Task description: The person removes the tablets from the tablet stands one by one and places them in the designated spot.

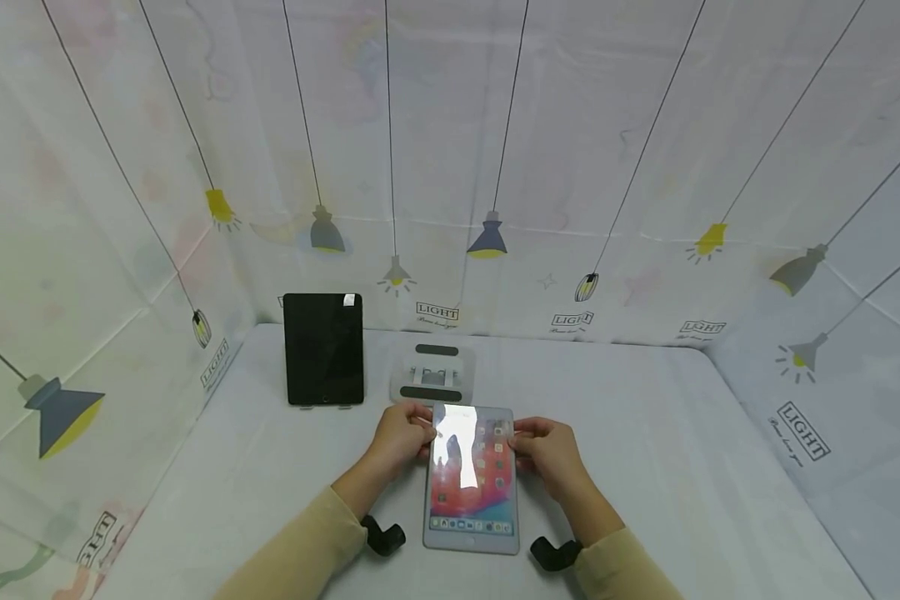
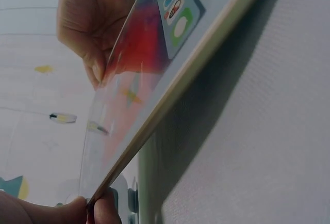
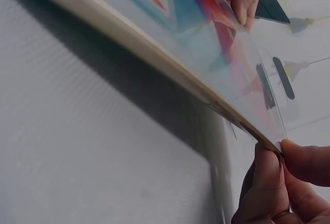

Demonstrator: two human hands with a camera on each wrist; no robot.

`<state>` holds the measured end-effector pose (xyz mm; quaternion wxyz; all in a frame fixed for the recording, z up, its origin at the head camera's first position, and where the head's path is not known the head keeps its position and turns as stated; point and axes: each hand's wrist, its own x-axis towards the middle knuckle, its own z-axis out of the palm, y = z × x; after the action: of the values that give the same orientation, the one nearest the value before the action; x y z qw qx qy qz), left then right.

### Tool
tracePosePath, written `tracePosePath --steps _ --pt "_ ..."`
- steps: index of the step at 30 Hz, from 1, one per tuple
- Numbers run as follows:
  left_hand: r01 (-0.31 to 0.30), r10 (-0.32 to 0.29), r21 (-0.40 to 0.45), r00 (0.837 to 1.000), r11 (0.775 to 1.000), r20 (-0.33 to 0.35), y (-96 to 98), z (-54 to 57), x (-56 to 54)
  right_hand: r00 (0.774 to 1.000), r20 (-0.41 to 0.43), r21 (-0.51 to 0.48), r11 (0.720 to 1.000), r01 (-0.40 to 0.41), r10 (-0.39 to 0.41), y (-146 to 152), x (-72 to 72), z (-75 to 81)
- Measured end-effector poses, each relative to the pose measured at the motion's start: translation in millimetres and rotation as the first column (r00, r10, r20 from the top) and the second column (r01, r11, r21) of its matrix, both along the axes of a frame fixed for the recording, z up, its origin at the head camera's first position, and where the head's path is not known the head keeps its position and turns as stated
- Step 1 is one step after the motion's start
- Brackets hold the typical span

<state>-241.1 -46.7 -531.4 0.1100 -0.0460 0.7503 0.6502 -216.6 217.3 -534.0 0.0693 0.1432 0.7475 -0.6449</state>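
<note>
A white-framed tablet (image 1: 471,500) with a lit home screen lies between my two hands, its lower edge towards me. My left hand (image 1: 401,437) pinches its left edge near the top, thumb over the front and finger beneath. Opposite it, my right hand (image 1: 551,454) pinches the right edge the same way. Both wrist views show the tablet tilted, with a dark shadow on the white surface below its side. Bright glare covers the upper left of its screen. Just beyond the tablet sits a pale stand (image 1: 467,367) with two dark pads.
A black tablet (image 1: 324,350) with a dark screen stands upright at the back left, a small white sticker at its top corner. White cloth covers the table (image 1: 645,433). Behind and at the sides hang lamp-printed sheets (image 1: 435,125).
</note>
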Motion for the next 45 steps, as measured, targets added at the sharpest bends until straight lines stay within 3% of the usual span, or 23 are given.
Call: tracePosePath --steps 9,18,26,36,45 --pt "0.025 -0.025 -0.001 1.000 1.000 0.014 0.6 -5.4 2.2 1.000 0.007 0.014 1.000 -0.003 0.003 3 2.2 -2.8" --pt "0.070 -0.069 -0.003 0.995 0.998 0.076 -2.2 -2.9 5.0 1.000 0.014 0.042 0.999 -0.007 0.007 5 7.6 -3.1" --pt "0.101 -0.103 0.020 0.990 0.995 0.092 -3.8 -3.7 7.7 0.999 0.019 0.060 0.997 -0.038 0.037 7 13.2 -2.4" --pt "0.119 -0.130 0.079 0.979 0.990 0.159 -4.4 -1.0 10.9 0.997 0.048 0.066 0.995 -0.068 0.065 11 17.3 0.6" --pt "0.140 -0.152 0.073 0.968 0.988 0.202 -6.9 -0.9 11.0 0.994 0.063 0.071 0.993 -0.097 0.093 15 19.7 5.9"
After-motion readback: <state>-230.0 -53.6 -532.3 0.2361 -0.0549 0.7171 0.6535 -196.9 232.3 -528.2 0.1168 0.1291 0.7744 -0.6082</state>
